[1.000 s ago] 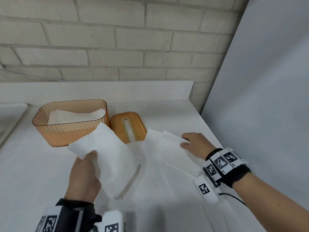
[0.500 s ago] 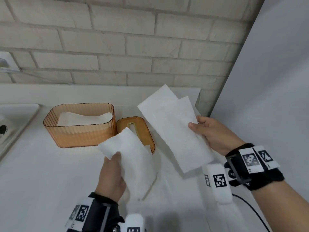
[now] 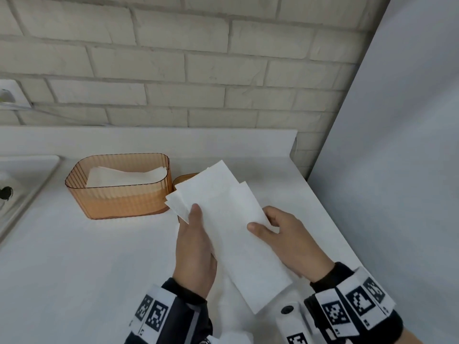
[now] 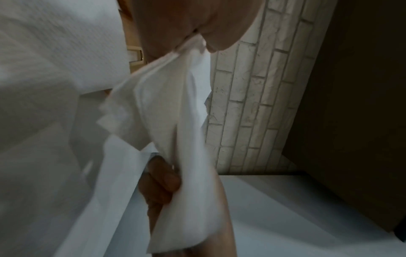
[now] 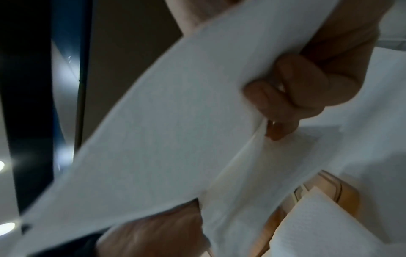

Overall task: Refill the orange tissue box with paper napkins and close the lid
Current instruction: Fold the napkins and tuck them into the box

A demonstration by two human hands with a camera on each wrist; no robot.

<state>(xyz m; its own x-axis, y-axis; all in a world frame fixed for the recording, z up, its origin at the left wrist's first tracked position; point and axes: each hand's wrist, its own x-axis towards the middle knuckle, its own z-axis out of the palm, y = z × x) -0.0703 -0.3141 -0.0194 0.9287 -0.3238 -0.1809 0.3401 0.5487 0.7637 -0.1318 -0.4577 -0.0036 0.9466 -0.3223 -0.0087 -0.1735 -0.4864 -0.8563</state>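
Now that both stacks are merged, left hand [image 3: 195, 247] & right hand [image 3: 285, 234] both clamp napkins [image 3: 228, 219]; orange tissue box [image 3: 119, 192] at 10 o'clock, lid [image 3: 183, 178] off — loading next.

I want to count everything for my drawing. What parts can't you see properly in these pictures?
- Lid: head view, mostly covered by the napkins; only an orange edge shows.
- How many napkins are held: sheets overlap in every view; wrist views are blurred.
- Left hand fingers: head view, hidden under the napkins.
- How full the tissue box is: head view, ribbed wall hides the pile's depth.
- Sink: cut off by the left edge.
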